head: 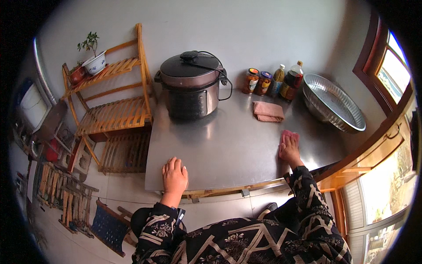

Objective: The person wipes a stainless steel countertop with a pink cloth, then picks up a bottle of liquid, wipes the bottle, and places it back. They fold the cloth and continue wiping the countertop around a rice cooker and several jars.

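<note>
My right hand (290, 151) presses down on a pink cloth (286, 134) near the right side of the stainless steel tabletop (224, 148). Resting flat near the table's front left edge is my left hand (174, 176), with nothing in it. A folded, paler pink cloth (268, 111) lies farther back, up and left of my right hand. At the back left of the table stands an electric pressure cooker (193, 89), its black cord draped over the lid.
Two jars (251, 81) and two bottles (291, 82) stand by the wall. A large fluted metal pan (334, 102) leans at the back right. Left of the table is a slatted wooden rack (113, 114) with potted plants (95, 64); a blue-seated stool (108, 227) is below.
</note>
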Demonstrator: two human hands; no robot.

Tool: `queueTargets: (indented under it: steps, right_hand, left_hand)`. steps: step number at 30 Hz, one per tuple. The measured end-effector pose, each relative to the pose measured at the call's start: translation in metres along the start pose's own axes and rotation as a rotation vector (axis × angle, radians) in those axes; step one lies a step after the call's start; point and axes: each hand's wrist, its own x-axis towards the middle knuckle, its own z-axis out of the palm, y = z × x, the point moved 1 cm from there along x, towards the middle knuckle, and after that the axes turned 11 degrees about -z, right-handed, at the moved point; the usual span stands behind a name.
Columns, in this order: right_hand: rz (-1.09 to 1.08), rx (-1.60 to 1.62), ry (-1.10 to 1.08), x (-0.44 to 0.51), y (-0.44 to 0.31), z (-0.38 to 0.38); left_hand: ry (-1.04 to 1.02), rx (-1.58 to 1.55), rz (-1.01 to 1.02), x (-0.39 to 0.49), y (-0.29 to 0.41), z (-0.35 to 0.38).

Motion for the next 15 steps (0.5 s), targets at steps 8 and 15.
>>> queueTargets:
  steps: [8, 15]
  right_hand:
    - [-0.190, 0.158, -0.058, 0.117, -0.153, 0.054]
    - [-0.134, 0.111, -0.010, 0.220, -0.162, 0.054]
  left_hand:
    - [-0.012, 0.022, 0.015, 0.001, 0.005, -0.004]
    - [-0.065, -0.019, 0.011, 0.005, 0.011, -0.007]
